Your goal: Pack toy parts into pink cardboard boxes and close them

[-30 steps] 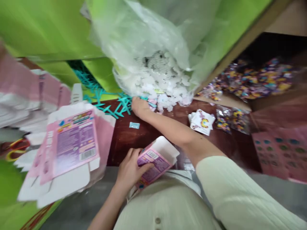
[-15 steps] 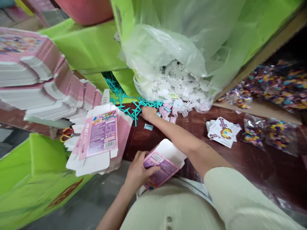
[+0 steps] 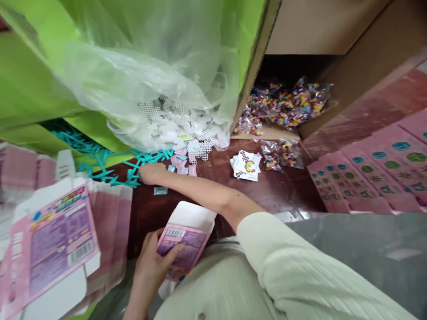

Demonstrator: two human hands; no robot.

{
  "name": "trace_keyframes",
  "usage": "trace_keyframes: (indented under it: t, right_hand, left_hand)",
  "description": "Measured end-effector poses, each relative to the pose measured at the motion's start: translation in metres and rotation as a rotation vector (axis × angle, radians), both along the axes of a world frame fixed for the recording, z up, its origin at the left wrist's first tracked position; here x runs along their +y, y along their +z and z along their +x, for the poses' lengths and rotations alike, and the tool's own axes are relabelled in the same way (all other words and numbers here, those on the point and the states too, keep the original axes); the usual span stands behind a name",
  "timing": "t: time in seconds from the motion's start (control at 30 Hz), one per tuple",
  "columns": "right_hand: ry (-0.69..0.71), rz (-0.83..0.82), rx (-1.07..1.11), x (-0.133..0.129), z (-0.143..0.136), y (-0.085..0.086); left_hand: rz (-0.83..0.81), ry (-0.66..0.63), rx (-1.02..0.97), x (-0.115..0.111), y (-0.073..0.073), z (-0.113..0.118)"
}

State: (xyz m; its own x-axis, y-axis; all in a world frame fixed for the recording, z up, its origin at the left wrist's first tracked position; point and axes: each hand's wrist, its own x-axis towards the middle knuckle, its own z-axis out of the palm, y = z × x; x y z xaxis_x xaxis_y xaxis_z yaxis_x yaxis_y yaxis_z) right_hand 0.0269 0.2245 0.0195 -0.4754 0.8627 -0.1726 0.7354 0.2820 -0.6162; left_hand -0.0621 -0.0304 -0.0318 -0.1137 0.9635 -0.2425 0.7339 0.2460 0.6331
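A pink and purple box [image 3: 187, 244] with its white end flap open is held against my body; my left hand [image 3: 155, 255] grips it, thumb across the printed face. My right hand [image 3: 150, 174] is at the edge of the pile of teal plastic sticks [image 3: 103, 158], its fingers closed; what they hold, if anything, is hidden. Just right of it lie small pink and blue packets [image 3: 180, 162], and below it a single blue packet [image 3: 160, 190]. White perforated sheets [image 3: 200, 142] spill from a clear plastic bag [image 3: 133, 75] behind.
Flat pink boxes [image 3: 60, 249] are stacked at left. Printed cards [image 3: 246, 165] and two bead bags [image 3: 289, 153] lie right of centre. Behind them, a cardboard carton [image 3: 316, 33] holds more bead bags [image 3: 293, 104]. Pink boxes [image 3: 376, 169] stand in rows at far right.
The view has turned right, bringing the carton's inside and the right-hand pink boxes into sight. My right hand remains by the sticks, and my left hand still holds the box.
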Motion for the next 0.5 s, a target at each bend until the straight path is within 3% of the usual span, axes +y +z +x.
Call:
trace_keyframes:
  t: [0.1,0.23,0.3,0.37,0.43,0.5]
  right_hand:
    - [0.022,0.071,0.011,0.000,0.066,0.014]
    - [-0.165,0.155,0.015,-0.002,0.217,0.015]
    - [-0.336,0.155,-0.018,-0.007,0.298,0.003]
    - [-0.471,0.006,-0.086,-0.015,0.363,-0.016]
    - [-0.536,-0.107,-0.138,-0.024,0.402,-0.037]
    - [-0.566,-0.140,-0.149,-0.031,0.419,-0.055]
  left_hand:
    - [-0.047,0.006,-0.071,0.005,0.005,-0.001]
    - [-0.098,0.158,-0.258,0.009,0.001,-0.020]
    - [-0.053,0.209,-0.387,0.010,-0.004,-0.025]
    - [-0.008,0.220,-0.506,0.013,-0.010,-0.021]
    - [0.002,0.216,-0.619,0.018,-0.015,-0.008]
    - [-0.026,0.216,-0.716,0.026,-0.018,0.011]
